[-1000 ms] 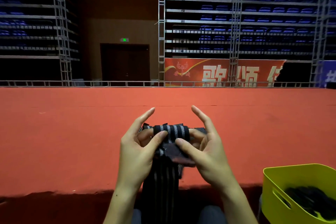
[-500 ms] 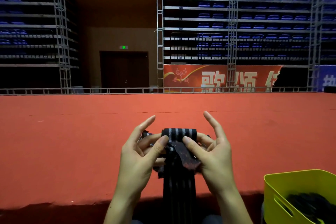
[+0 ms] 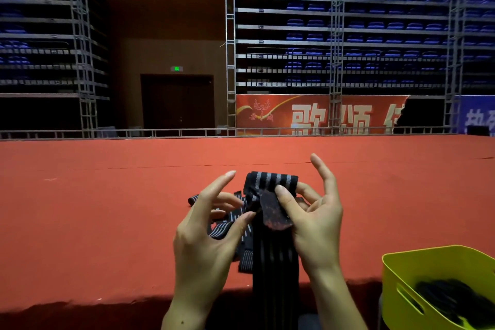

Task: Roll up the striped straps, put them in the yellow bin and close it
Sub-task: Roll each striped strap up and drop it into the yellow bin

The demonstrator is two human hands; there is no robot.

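The right hand [image 3: 313,222] has its grip pinched on the rolled head of a striped strap [image 3: 270,185], thumb pressing the velcro tab [image 3: 274,213]. The left hand [image 3: 203,233] pinches lightly at the roll's side. The strap's tail hangs over the red surface [image 3: 107,209] edge. It looks soft, light and springy, so best held across the roll. The yellow bin [image 3: 396,270] stands at right, open.
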